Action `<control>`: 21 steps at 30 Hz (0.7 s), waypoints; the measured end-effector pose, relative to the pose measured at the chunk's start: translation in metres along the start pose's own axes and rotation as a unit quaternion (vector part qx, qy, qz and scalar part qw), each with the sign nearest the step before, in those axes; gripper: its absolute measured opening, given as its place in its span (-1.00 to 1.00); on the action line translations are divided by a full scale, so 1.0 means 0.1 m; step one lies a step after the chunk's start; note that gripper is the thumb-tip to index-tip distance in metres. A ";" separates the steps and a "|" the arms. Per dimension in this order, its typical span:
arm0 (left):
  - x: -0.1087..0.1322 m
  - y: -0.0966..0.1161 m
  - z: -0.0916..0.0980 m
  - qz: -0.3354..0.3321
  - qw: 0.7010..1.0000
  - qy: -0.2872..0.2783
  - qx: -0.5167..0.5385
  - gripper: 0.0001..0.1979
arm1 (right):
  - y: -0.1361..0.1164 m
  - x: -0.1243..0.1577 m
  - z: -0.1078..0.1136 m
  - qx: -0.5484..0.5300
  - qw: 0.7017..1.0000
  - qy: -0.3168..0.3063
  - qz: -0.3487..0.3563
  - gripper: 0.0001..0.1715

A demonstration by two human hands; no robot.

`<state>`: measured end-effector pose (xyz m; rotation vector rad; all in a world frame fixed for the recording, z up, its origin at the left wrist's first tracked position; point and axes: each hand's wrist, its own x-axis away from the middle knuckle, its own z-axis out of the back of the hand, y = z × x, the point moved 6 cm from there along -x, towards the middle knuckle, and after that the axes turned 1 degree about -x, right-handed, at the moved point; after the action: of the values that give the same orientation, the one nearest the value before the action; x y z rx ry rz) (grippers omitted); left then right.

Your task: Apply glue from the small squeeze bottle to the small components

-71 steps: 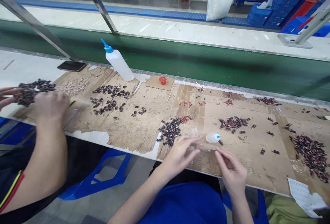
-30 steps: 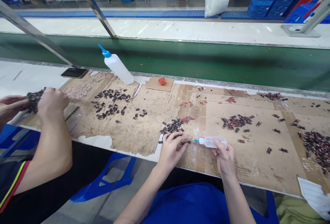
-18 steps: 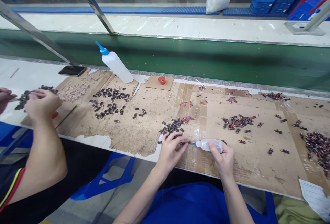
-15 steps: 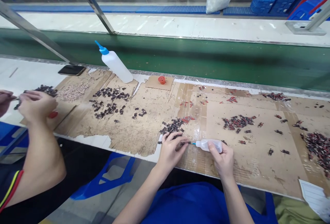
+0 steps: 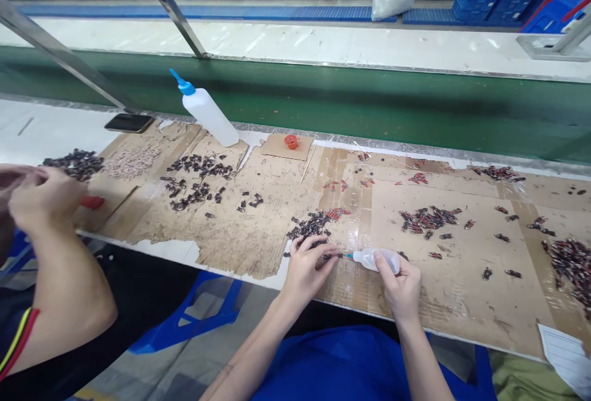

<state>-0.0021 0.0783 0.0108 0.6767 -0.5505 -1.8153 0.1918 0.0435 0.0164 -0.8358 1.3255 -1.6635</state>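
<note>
Head view: held in the curled fingers of the right hand [image 5: 401, 283], thumb pressed on the near side, a small squeeze bottle [image 5: 375, 259], just in from the near edge of the table [image 5: 46, 121]. Translucent and colourless, softly rounded at the base, narrowing toward the neck; lying level in the grip, thin blue nozzle [image 5: 349, 255] aimed at the left hand [image 5: 305, 265]. Pinched there between narrowly set thumb and fingers, a small dark part [image 5: 340, 255], slim, only its end showing, right by the nozzle tip; touching or barely apart, cannot tell. Too faint to make out: any liquid level in the bottle. Hidden beneath the left hand: the near side of a dark pile [image 5: 307, 225]. Cut off by the frame farther right, short of the table's near edge: a heap of red-and-black pieces [image 5: 572, 268]. At the left, over the table's near edge, co-worker's hands [image 5: 44, 198], overlapping and partly out of frame, contents concealed.
</note>
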 end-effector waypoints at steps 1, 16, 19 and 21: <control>0.00 0.00 0.00 0.002 1.000 0.001 0.001 -0.85 | 0.01 0.00 0.01 -0.003 1.000 0.003 -0.002 -0.65; 0.00 0.02 0.00 0.002 1.000 0.013 0.003 -0.85 | -0.03 -0.02 -0.04 0.005 0.999 -0.031 0.007 -0.62; 0.00 0.04 0.01 -0.003 1.000 0.018 -0.003 -0.84 | -0.02 -0.02 -0.03 0.001 1.000 -0.027 0.004 -0.62; 0.00 0.04 0.01 -0.002 1.000 0.019 -0.007 -0.84 | 0.01 -0.01 -0.03 -0.006 1.000 -0.027 0.000 -0.62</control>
<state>-0.0001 0.0772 0.0146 0.7018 -0.5114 -1.8054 0.1901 0.0459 0.0145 -0.8816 1.2999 -1.6238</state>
